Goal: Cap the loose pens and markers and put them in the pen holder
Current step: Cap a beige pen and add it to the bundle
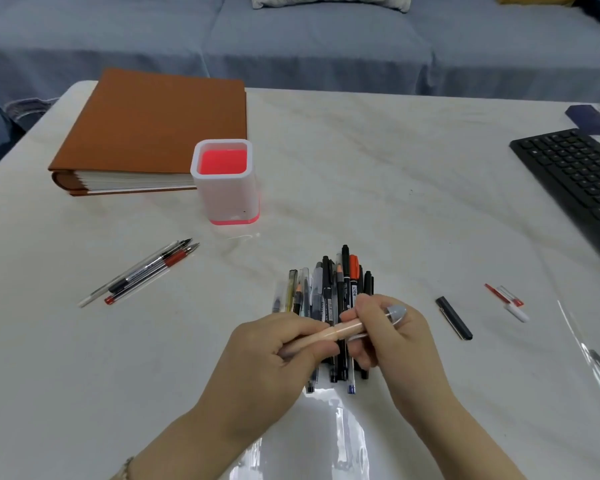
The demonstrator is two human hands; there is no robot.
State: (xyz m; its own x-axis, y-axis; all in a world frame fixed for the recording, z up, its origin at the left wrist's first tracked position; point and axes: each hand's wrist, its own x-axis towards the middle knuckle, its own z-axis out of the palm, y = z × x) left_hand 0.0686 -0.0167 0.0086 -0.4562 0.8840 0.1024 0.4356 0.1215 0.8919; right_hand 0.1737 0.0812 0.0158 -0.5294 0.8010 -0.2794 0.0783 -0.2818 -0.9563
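gripped a smooth, peach-coloured pen (pixel 343 330) at both ends: left hand (pixel 274 344) with fingers curled round the lower barrel, right hand (pixel 392 337) with fingers and thumb wrapped round the upper end, where a rounded, translucent grey-blue cap (pixel 396 312) showed above the knuckles. could not tell whether that cap sat fully home. held the pen slanted just above a tight bundle of pens and markers (pixel 333 292), mostly slim black cylinders, with one orange-red top and a few clear plastic barrels, laid side by side on the table (pixel 378 161) under a glossy, wrinkled clear cover. found the pen holder (pixel 227 199) upright farther back and to the left: a square white plastic cup with rounded corners, a pink-red floor and a pink base band. noted three thin pens (pixel 142 271) with clear barrels lying together at the left, well apart from the bundle, and a long black cap (pixel 454 318) plus small red and white pieces (pixel 508 303) at the right. noted also a thick brown album (pixel 160 123) touching the holder's back, and a black keyboard (pixel 575 171) at the right edge.
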